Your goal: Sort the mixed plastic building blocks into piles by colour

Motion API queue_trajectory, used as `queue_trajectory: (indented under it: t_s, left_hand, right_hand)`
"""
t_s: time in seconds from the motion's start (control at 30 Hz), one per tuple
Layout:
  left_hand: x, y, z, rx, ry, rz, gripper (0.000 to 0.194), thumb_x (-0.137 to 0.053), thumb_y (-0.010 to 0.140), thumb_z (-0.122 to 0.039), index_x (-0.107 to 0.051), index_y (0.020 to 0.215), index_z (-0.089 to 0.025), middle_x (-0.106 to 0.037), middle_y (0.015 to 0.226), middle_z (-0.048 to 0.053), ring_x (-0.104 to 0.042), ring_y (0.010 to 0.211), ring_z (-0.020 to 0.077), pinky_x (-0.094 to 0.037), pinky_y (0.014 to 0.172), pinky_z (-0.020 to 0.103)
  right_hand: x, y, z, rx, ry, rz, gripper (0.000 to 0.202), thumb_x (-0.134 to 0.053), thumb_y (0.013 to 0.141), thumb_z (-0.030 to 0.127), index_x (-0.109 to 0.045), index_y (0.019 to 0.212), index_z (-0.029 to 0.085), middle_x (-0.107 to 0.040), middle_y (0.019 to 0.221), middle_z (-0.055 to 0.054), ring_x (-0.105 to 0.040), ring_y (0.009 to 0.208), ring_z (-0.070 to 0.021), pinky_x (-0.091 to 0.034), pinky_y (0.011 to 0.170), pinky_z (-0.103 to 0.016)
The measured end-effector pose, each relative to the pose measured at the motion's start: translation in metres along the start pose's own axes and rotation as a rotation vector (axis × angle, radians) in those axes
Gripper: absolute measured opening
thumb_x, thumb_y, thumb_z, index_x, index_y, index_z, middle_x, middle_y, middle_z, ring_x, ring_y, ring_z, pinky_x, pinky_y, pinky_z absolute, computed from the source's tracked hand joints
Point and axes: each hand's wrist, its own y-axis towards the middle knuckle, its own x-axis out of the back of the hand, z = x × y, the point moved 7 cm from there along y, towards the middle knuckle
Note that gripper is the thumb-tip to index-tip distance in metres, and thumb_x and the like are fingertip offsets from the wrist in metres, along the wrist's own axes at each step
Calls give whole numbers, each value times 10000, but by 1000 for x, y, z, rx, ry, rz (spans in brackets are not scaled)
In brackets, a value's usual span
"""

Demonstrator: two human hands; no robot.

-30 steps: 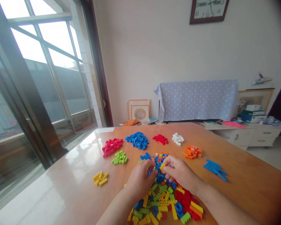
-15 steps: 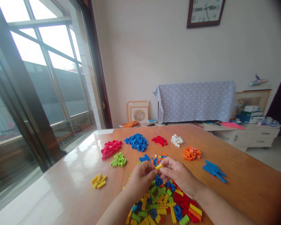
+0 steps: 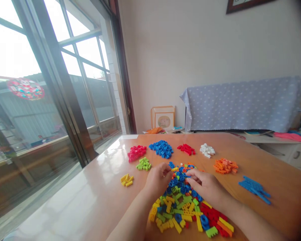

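A mixed pile of yellow, green, blue, red and orange bricks (image 3: 188,207) lies near the front of the table. My left hand (image 3: 159,179) is at the pile's upper left edge, fingers curled; a yellow brick (image 3: 175,169) shows just beyond its fingertips, and whether they touch it is unclear. Over the pile's upper right side is my right hand (image 3: 200,182), thumb and fingers around the end of a small blue piece (image 3: 187,176). Small yellow (image 3: 126,180) and light green (image 3: 143,164) piles sit left of my left hand.
Sorted piles in pinkish red (image 3: 136,153), blue (image 3: 161,149), red (image 3: 186,149) and white (image 3: 207,150) line the back of the wooden table (image 3: 90,201). Orange bricks (image 3: 225,166) and long blue pieces (image 3: 255,188) are at the right.
The view has turned left. My hands have moved apart; the yellow brick that was between them is no longer held between both hands.
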Motion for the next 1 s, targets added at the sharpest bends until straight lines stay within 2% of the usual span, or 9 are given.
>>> queue_trajectory:
  t_s: [0.23,0.37,0.47,0.63,0.73,0.8,1.0]
  left_hand:
    - [46,1,13,170,270,-170,130,-576,848,-319,-642,803,-216,-680,774,1,-587,691,139,-315,577,221]
    - [74,-9,21,274,340,-223,134,-583,849,-336,-635,820,-216,-682,775,0,-585,691,140,-299,572,220]
    - [95,-30,36,332,432,-256,140,-561,863,-329,-642,831,-218,-683,787,1,-586,700,142,-296,587,228]
    - [122,-81,82,429,514,-298,188,-519,900,-369,-648,888,-232,-692,803,5,-613,748,165,-321,631,239]
    - [130,-104,103,475,540,-331,223,-504,914,-404,-649,922,-234,-701,848,15,-625,778,176,-343,652,247]
    - [130,-110,111,495,549,-318,222,-511,909,-402,-653,929,-233,-709,861,19,-634,805,184,-350,665,252]
    - [126,-107,111,534,603,-284,208,-545,888,-402,-655,944,-235,-729,896,20,-659,863,217,-373,717,283]
  right_hand:
    - [22,-5,13,49,-134,-26,270,-475,911,428,-695,969,282,-727,792,3,-653,713,-193,-466,666,-287]
    - [27,-1,7,56,-125,-41,294,-468,909,451,-697,955,274,-738,828,-6,-666,760,-203,-470,697,-290]
    - [26,2,-1,51,-135,-44,307,-459,912,472,-688,950,273,-732,821,-9,-659,752,-203,-465,690,-290]
    - [24,1,-1,56,-155,-36,307,-453,915,486,-664,878,266,-705,752,-11,-631,691,-200,-442,636,-282]
    - [22,-1,3,68,-144,-32,303,-459,911,485,-646,831,261,-684,712,-7,-605,663,-196,-439,623,-277]
    - [21,-2,3,65,-137,-24,298,-468,907,484,-644,825,258,-677,701,-10,-596,658,-195,-441,620,-275]
    - [21,-2,-3,50,-140,-23,314,-466,908,494,-675,859,264,-693,721,-5,-611,680,-198,-439,623,-270]
